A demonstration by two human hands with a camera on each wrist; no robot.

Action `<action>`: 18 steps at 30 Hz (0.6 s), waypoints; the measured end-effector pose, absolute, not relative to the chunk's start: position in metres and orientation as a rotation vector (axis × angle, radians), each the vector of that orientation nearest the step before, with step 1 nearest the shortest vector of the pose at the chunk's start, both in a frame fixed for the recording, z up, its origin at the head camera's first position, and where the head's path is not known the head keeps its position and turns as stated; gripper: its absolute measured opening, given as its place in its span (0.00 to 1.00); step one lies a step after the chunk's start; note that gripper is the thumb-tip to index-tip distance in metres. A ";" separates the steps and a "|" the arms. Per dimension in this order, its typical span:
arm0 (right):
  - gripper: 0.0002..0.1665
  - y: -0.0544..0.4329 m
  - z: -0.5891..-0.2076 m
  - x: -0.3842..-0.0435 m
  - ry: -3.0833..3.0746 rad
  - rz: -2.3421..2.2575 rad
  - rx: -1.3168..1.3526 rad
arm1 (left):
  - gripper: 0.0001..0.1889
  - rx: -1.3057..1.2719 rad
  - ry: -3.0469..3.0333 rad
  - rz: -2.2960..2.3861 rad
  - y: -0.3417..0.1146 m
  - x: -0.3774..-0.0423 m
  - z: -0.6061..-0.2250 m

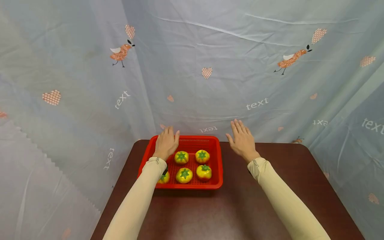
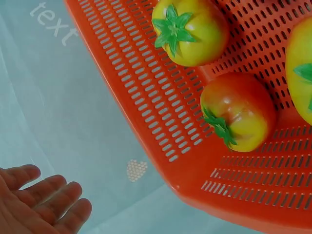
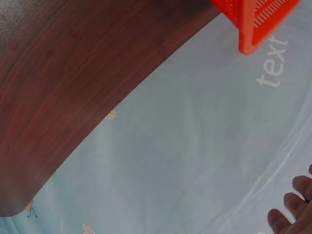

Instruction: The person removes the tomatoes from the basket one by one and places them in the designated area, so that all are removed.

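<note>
A red plastic basket with slotted walls stands on the left part of the table, holding several yellow-red tomatoes with green leafy tops, such as one tomato near its front wall. Over the basket's left back part hangs my left hand, fingers extended and holding nothing; its forearm hides part of a tomato. In the left wrist view two tomatoes, one a redder tomato, lie by the basket's wall. My right hand, fingers straight, is raised to the right of the basket, touching nothing visible.
A dark brown wooden table lies under the basket, its right side stretching past my right arm. Grey-blue curtains printed with birds, hearts and text hang behind the table and on both sides.
</note>
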State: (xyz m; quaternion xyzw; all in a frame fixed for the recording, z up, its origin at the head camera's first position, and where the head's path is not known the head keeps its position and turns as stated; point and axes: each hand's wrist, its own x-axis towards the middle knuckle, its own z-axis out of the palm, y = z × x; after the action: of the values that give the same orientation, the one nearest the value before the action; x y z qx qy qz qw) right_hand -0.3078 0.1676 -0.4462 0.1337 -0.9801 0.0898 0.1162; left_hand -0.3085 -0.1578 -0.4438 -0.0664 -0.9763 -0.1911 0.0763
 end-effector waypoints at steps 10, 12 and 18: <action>0.37 0.161 -0.450 -0.305 -2.824 0.275 0.562 | 0.35 0.002 -2.986 -0.894 -0.191 -0.310 -0.442; 0.37 0.161 -0.451 -0.305 -2.819 0.266 0.566 | 0.36 0.037 -3.005 -0.920 -0.197 -0.310 -0.443; 0.37 0.159 -0.452 -0.307 -2.788 0.276 0.579 | 0.37 0.089 -3.002 -0.927 -0.207 -0.309 -0.444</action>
State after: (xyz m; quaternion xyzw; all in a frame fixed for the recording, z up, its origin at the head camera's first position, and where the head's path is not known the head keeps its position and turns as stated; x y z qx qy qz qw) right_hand -0.3070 0.1594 -0.4520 0.2005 -0.9649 0.0956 0.1401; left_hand -0.3085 -0.2074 -0.4440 0.0282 -0.9551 -0.2951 -0.0007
